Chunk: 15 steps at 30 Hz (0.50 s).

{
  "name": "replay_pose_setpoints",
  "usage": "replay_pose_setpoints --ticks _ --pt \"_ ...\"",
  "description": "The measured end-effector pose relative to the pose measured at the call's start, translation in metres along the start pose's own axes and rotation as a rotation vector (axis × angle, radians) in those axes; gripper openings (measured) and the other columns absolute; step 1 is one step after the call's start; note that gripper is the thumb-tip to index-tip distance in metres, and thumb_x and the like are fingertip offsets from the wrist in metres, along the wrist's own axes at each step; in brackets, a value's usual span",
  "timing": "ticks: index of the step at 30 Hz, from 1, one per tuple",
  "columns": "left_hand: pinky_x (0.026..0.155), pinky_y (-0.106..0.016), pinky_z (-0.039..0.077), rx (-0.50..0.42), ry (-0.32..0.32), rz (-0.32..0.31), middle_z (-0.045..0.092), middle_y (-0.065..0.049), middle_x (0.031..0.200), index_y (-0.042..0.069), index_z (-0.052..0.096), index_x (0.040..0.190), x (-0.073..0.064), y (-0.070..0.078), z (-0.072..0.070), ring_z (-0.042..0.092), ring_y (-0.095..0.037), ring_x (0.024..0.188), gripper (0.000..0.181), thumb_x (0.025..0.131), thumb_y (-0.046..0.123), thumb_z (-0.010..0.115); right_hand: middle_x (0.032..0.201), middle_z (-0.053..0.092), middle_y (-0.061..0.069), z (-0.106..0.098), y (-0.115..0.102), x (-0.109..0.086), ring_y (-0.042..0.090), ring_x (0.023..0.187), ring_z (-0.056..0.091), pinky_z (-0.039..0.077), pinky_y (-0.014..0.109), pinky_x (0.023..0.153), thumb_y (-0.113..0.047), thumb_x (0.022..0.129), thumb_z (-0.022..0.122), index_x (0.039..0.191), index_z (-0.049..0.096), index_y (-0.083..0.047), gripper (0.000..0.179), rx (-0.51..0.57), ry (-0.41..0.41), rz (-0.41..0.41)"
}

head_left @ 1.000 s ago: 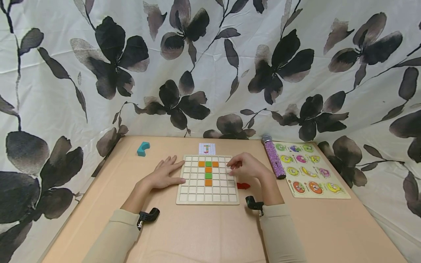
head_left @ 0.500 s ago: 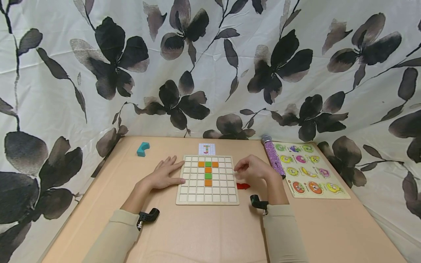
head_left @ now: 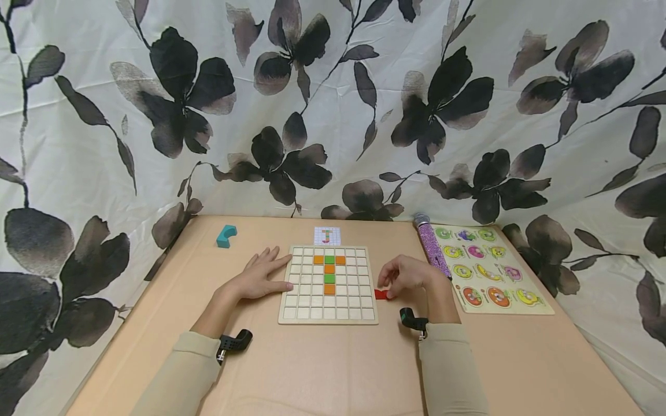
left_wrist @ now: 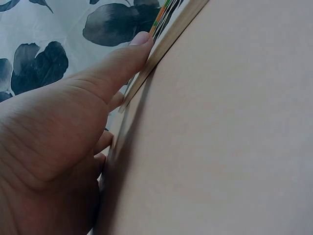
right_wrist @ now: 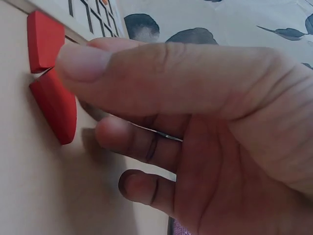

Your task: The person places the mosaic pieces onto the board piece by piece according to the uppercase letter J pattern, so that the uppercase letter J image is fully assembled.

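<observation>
In the head view a pale wooden grid board (head_left: 302,297) lies mid-table, with orange and green square tiles (head_left: 329,269) set in a T shape. My left hand (head_left: 257,276) lies spread at the board's left side, its thumb (left_wrist: 128,61) over the edge in the left wrist view. My right hand (head_left: 408,276) is low at the board's right side, fingers loosely bent. Two small red blocks (head_left: 381,294) lie there by the board edge. In the right wrist view the thumb tip overlaps the red blocks (right_wrist: 57,108), and the index fingertip is mostly hidden behind the thumb.
A small pattern card (head_left: 327,236) lies beyond the board. To the right are a glittery purple microphone (head_left: 434,248) and a fruit picture board (head_left: 491,270). A teal arch-shaped block (head_left: 226,236) sits at the back left. A floral cloth hangs behind the table.
My right hand has moved from over the board's right edge, rightward and then down toward me, to the red blocks. My left hand stays in place.
</observation>
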<state>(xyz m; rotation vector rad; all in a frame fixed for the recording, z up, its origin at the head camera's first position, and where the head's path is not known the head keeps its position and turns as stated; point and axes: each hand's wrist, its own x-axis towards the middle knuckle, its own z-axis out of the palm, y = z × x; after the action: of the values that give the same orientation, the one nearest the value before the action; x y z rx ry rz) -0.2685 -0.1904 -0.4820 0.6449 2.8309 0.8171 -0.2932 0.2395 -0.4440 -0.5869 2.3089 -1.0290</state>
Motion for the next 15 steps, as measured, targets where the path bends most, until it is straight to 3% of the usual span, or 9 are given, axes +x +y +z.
replay_pose_setpoints --ticks 15 --pt "0.128 -0.066 -0.001 -0.008 -0.001 -0.002 0.014 -0.026 0.172 0.016 0.041 0.161 -0.0004 0.0001 -0.0002 0.003 -0.049 0.16 0.086 0.092 0.057 0.072 0.074 0.057 0.002 0.0022 0.0033 0.0026 0.016 0.073 0.05 0.04 0.022 0.063 0.011 0.074 0.084 0.098 0.075 0.007 0.026 0.048 -0.05 0.015"
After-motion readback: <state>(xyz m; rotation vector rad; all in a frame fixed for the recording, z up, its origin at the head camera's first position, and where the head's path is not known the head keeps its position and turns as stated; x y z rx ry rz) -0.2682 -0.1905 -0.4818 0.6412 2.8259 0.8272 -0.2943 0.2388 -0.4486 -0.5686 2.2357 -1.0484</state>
